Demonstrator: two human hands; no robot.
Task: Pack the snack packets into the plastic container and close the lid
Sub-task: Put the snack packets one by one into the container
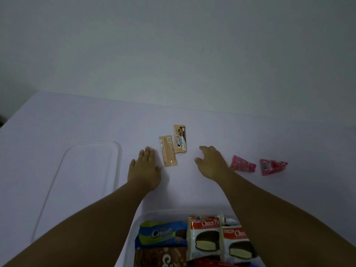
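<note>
Head view: the clear lid (90,170) lies at nine o'clock; both hands, left (145,168) and right (212,162), are spread and empty beside two beige packets (174,145). Pink packets (258,165) at three o'clock risk being missed; the container (138,218) at six o'clock looks crowded.

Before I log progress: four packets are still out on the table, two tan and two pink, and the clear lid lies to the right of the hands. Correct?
Not quite. In the head view the clear lid lies left of the hands; the rest is right: two tan packets and two pink packets remain out.

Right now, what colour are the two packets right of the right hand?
Pink, both packets; head view, the only one.
</note>
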